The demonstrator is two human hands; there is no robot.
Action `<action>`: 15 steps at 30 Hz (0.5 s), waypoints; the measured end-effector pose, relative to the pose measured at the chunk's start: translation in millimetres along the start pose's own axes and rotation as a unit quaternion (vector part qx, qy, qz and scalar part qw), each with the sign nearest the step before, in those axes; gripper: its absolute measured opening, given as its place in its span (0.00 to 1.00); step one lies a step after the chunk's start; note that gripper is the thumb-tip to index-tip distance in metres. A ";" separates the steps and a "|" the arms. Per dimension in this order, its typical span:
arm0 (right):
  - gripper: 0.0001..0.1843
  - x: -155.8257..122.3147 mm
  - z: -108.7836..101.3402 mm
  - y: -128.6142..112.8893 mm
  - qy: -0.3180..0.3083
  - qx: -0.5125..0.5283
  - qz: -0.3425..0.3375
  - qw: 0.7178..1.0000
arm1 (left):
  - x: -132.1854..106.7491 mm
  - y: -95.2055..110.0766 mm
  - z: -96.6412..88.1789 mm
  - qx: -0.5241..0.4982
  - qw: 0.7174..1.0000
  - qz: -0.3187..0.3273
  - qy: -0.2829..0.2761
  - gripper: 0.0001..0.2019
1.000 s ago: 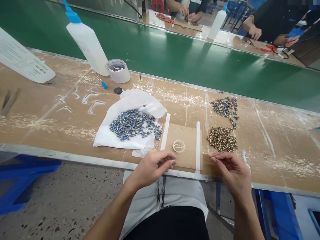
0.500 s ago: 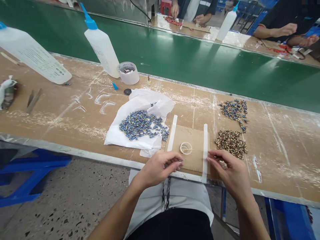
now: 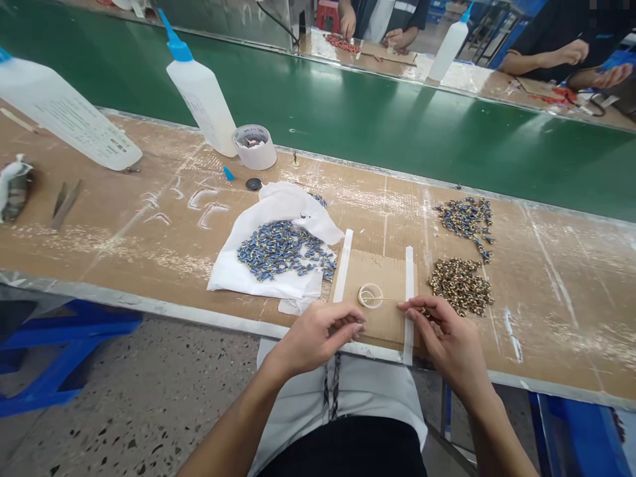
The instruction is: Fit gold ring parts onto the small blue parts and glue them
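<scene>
My left hand (image 3: 322,333) is closed at the near left edge of a cardboard piece (image 3: 368,265), its thumb and fingertips drawn together. Whatever they pinch is too small to make out. Over the right white tape strip (image 3: 409,285), the fingers of my right hand (image 3: 444,331) are pinched together, with a tiny tip at the fingertips that I cannot name. Between both hands sits a small round dish (image 3: 370,296) with a thin stick across its rim. Left of the cardboard, many small blue parts (image 3: 278,248) lie on a white sheet (image 3: 231,271).
To the right are a pile of brass-coloured parts (image 3: 460,285) and a pile of blue-and-brass parts (image 3: 464,217). White bottles (image 3: 201,99), a tape roll (image 3: 255,147) and tweezers (image 3: 66,202) stand or lie at left. Beyond the green belt (image 3: 348,112), other people work.
My right hand has moved left, its fingertips now past the tape strip and closer to the dish. My left hand has stayed almost still. The sheet's upper fold has shifted, exposing more blue parts behind.
</scene>
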State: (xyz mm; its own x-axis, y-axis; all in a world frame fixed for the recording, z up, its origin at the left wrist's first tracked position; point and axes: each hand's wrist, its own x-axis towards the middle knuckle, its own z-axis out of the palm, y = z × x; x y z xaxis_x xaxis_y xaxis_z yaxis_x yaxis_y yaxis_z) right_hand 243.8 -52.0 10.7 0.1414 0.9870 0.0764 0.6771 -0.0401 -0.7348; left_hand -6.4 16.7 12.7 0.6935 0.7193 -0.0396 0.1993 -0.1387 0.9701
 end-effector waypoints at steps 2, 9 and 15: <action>0.09 2.9 0.0 0.0 -0.011 -0.018 -0.024 0.999 | -0.2 -0.5 -0.1 0.003 1.000 0.000 -0.001 0.09; 0.14 7.2 0.8 6.2 0.010 -0.062 -0.075 0.995 | -0.9 -1.7 0.3 0.012 1.000 -0.002 -0.001 0.09; 0.20 -1.8 -6.2 17.7 0.048 -0.075 -0.063 0.994 | 0.1 -1.0 0.1 0.014 1.000 0.002 0.005 0.09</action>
State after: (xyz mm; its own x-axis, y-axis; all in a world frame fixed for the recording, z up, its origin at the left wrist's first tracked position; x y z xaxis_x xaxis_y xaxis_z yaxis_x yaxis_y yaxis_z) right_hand 260.0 -55.5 1.7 0.1133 0.9664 0.2307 0.7925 0.0522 -0.6076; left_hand -6.4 16.9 11.7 0.6877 0.7252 -0.0336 0.2160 -0.1603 0.9631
